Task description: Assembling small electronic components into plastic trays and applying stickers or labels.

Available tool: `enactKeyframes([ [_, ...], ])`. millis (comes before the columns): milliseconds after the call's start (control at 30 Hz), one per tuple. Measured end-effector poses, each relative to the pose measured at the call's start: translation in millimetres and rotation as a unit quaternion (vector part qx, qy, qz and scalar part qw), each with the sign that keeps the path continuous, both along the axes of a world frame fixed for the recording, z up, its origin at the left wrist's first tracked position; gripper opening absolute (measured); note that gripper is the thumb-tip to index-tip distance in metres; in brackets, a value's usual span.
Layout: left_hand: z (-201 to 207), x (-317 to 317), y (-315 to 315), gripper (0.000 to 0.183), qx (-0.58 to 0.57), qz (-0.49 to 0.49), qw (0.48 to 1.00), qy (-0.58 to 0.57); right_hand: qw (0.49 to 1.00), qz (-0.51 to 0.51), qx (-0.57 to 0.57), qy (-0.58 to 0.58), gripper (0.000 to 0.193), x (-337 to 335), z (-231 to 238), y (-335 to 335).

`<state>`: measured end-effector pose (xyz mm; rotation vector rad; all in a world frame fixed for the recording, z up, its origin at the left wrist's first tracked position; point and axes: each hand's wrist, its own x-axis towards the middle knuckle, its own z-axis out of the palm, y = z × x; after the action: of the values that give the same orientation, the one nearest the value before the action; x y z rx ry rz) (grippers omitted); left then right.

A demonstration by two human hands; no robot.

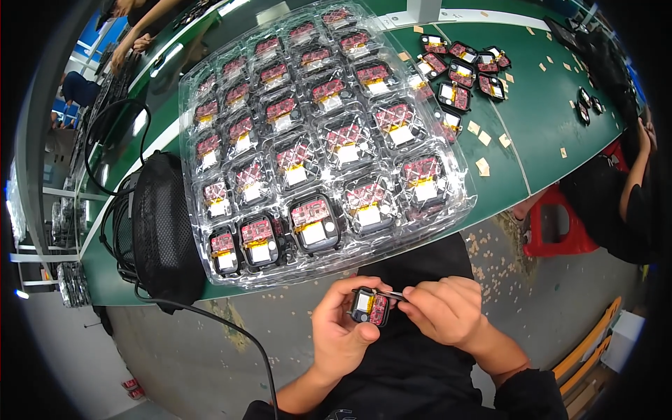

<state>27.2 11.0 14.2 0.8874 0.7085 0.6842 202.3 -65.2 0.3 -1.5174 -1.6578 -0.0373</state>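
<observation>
My left hand (339, 332) grips a small black smartwatch case (369, 306) by its edges, between thumb and fingers. Inside that open case show a red circuit board, a white block and a strip of yellow tape. Pinched in my right hand (444, 311) is a pair of slim metal tweezers (396, 296), mostly covered by the fingers. Their tip reaches the upper right edge of the case; exact contact is hard to make out. Both hands are above my lap, in front of the table edge.
A large clear plastic tray (280, 276) holds rows of similar open cases on the green table (560, 136). More cases (455, 96) lie loose beyond it, among tan paper bits (483, 166). A black mesh bag (164, 231) and cable stand left. Another person (609, 199) sits right.
</observation>
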Motion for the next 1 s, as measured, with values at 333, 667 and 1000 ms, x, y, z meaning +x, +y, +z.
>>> enactKeyframes([
  [333,-6.3,2.7,-3.9,0.081,0.009,-0.017,1.0,0.006,1.0,0.003,0.018,-0.019,0.023,-0.3,-5.0,-2.3],
  [667,-7.8,7.1,-3.3,0.086,0.02,0.0,0.999,0.028,1.0,-0.016,-0.016,0.002,0.018,0.9,2.1,-5.3],
  [1000,-9.4,6.6,-5.7,0.087,0.002,0.0,1.0,0.028,1.0,-0.013,-0.003,-0.006,0.02,-0.5,-3.4,-6.8],
])
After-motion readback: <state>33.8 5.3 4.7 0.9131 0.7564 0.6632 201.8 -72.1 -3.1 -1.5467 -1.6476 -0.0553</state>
